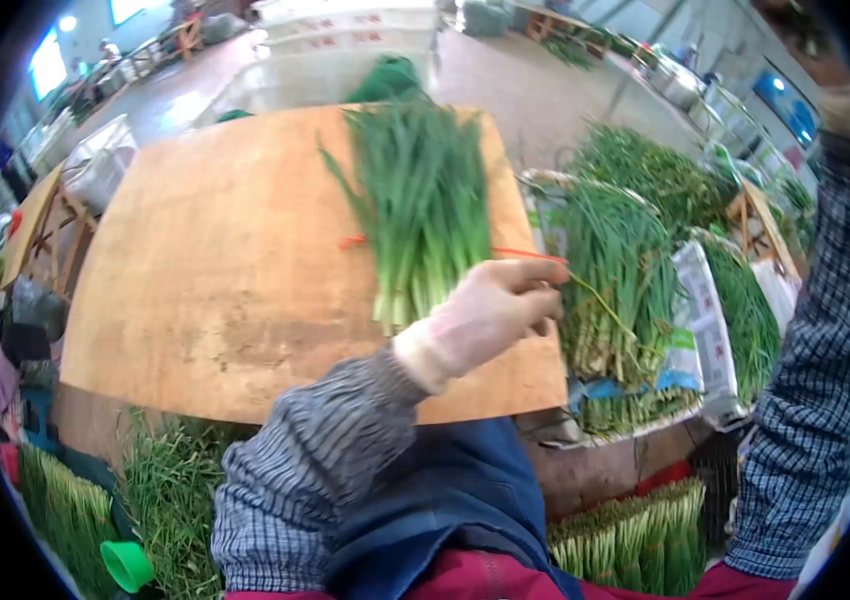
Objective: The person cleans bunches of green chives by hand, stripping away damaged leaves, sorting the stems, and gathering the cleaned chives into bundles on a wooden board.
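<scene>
A bunch of green onions (415, 200) lies on the wooden board, leaves pointing away from me and pale ends toward me. An orange tie (515, 251) runs beneath the bunch and sticks out on both sides. My left hand (485, 305), in a thin pale glove, reaches across the pale ends and is closed on the tie's right end. A thin yellow strand (600, 300) trails near those fingertips. My right hand (840, 95) is raised at the far upper right, dark and cut by the view's edge, so its fingers cannot be made out.
The wooden board (195, 260) spans the area before me. To its right stand open sacks of loose green onions (615, 270). Tied bunches (635, 540) stand low at right, with cut greens (175, 490) and a green cup (126, 566) at lower left. White crates (345, 40) are stacked beyond the board.
</scene>
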Tool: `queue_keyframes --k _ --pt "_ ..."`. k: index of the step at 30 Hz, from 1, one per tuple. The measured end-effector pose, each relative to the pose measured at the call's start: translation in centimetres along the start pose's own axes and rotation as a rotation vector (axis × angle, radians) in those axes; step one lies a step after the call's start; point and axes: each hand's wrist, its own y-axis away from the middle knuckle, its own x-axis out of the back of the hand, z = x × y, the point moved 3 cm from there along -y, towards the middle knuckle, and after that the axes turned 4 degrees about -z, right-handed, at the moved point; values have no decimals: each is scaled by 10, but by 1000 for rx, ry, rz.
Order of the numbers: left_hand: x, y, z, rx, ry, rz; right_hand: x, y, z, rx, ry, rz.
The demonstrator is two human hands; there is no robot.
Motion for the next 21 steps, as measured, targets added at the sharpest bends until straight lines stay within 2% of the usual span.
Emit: queue_keyframes --k 1,2,4,8,9,11,12,14,16,17,21 --pt "24 25 8 -17 -33 106 -23 -19 4 -95 -34 -26" --pt "43 53 18 -7 6 189 -45 -29 17 5 -17 -129" --pt "82 112 35 -38 44 307 -131 -28 30 -32 -141 20" --pt "131 223 47 -146 123 512 -251 -58 94 -213 -390 -406" --pt "133 223 37 -136 118 558 -260 -36 114 -160 -382 -306" --pt "152 250 18 -132 206 641 -310 -3 146 -257 -449 -227" --pt "158 254 5 -124 252 678 -320 3 175 -420 -537 -239" --pt "169 272 -9 -140 287 724 -351 23 221 -561 -574 -271" --pt "168 280 -10 -180 366 752 -374 43 238 -775 -729 -315" --pt "174 282 -18 -193 358 737 -382 56 252 -838 -786 -307" --pt "195 272 -41 -336 667 671 -393 97 280 -1025 -918 -290"
